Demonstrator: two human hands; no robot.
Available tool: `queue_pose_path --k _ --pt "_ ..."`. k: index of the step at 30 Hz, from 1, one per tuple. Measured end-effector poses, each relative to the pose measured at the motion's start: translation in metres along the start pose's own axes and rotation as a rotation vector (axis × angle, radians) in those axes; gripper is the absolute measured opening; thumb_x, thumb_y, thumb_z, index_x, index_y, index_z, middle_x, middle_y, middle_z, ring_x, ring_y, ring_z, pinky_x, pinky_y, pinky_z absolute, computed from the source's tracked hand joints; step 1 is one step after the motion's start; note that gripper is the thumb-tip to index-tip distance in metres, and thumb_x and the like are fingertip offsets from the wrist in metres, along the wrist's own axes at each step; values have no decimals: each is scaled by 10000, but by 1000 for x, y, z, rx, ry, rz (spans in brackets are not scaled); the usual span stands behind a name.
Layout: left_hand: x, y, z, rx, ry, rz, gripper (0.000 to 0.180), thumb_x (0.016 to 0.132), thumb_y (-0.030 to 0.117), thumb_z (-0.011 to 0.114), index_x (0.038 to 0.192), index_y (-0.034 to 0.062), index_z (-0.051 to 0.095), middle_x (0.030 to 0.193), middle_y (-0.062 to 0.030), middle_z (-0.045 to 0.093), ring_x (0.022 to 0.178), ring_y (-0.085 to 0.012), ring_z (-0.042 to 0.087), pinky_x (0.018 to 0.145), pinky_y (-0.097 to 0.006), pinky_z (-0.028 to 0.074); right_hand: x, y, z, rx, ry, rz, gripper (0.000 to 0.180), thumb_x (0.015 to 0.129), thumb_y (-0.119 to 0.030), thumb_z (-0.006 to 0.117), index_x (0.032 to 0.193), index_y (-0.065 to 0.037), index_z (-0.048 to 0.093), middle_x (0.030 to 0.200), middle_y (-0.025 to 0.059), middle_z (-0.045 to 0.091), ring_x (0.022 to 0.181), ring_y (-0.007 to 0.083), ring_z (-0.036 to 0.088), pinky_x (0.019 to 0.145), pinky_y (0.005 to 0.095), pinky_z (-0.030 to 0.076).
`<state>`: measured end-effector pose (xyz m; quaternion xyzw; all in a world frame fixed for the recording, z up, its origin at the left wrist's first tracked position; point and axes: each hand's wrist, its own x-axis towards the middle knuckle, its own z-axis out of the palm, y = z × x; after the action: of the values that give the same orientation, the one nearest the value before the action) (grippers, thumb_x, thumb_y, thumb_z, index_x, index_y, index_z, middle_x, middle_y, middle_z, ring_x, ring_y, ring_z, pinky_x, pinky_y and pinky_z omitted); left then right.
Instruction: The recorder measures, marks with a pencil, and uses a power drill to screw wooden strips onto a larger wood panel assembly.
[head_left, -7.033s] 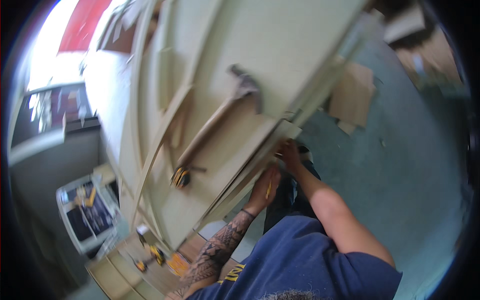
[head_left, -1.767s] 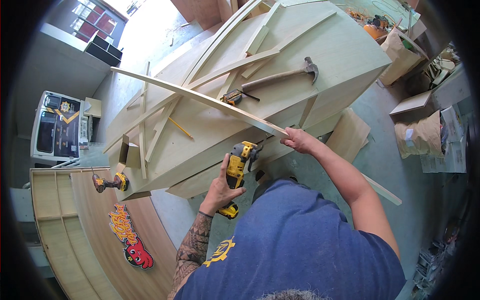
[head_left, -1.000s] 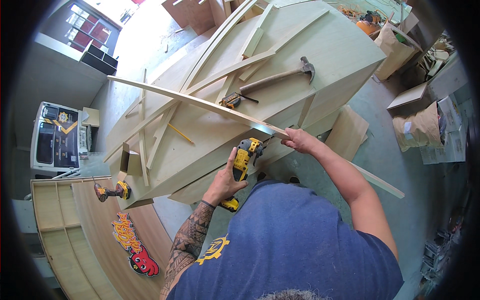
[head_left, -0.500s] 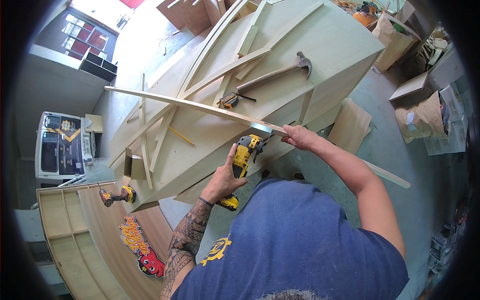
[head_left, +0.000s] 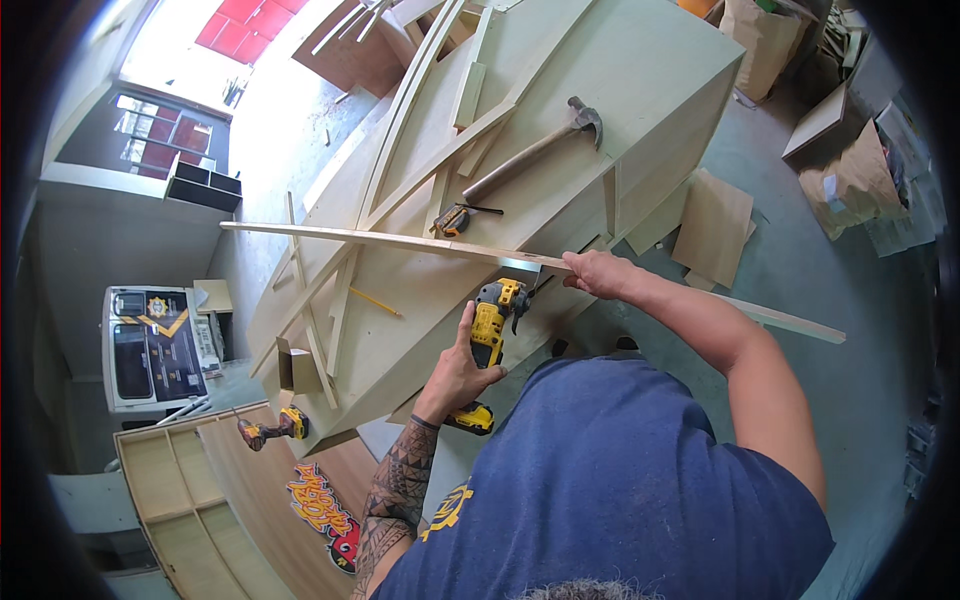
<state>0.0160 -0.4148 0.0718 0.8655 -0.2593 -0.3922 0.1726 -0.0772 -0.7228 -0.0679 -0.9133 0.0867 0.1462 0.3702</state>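
My left hand (head_left: 452,376) is wrapped round a yellow and black cordless oscillating multi-tool (head_left: 490,322), its head pointing away from me. The tool's head is just below a long thin wooden strip (head_left: 400,240); I cannot tell whether the blade touches the wood. Closed over that strip, to the right of the tool, is my right hand (head_left: 597,272). The strip reaches far left across a large plywood panel structure (head_left: 640,110). A pale wood length (head_left: 785,318) shows beyond my right forearm; whether it is the same strip is hidden.
On the plywood lie a claw hammer (head_left: 535,150), a tape measure (head_left: 453,220), a yellow pencil (head_left: 376,302) and several wooden battens (head_left: 430,180). A cordless drill (head_left: 272,427) is at the left end. Plywood offcuts (head_left: 712,228) and a paper sack (head_left: 850,190) are to the right.
The view has shifted, so the surroundings sit differently in the picture. Both hands keep their holds on the multi-tool and the strip, with little visible movement between them.
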Motion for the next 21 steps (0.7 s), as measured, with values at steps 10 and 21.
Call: queue_pose_path --k 10,21 --pt "2 12 -12 124 5 -10 1212 823 248 815 1710 232 -11 1103 -245 707 811 -309 754 720 -420 648 2 3 6 9 5 19 254 1037 -307 632 1169 -114 531 1079 203 728 1055 449 701 834 578 552" --pt "5 13 -9 141 -9 -26 1204 831 251 806 1702 208 -24 1091 -246 709 777 -295 751 698 -413 646 3 5 3 16 -36 10 271 1038 -315 644 1169 -104 536 1087 193 731 1067 434 704 833 576 557"
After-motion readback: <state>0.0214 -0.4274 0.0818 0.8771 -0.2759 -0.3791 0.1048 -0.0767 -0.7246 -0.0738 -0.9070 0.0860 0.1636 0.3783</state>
